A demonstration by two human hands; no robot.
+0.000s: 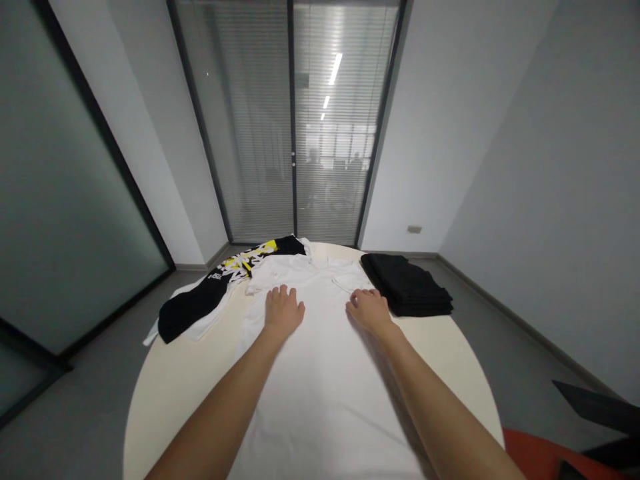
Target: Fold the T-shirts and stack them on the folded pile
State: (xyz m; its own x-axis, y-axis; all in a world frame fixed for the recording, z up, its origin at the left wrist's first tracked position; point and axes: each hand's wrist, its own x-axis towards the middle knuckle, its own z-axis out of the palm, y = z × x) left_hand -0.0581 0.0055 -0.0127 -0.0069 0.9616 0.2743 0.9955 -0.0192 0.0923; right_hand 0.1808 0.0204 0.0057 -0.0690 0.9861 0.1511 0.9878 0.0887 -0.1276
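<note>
A white T-shirt (325,373) lies spread out on a round cream table (175,393), its collar end away from me. My left hand (284,312) rests on the upper left part of the shirt, palm down with the fingers apart and nothing held. Near the right sleeve, my right hand (369,310) touches the shirt with curled fingers; the thumb and index finger are close to a small crease, and whether cloth is pinched between them is hard to make out.
Folded black cloths (407,287) are stacked at the table's right back edge. Black, white and yellow garments (200,300) lie at the left back. A red chair (545,457) stands at the lower right. Beyond the table is a glass partition with blinds (250,133).
</note>
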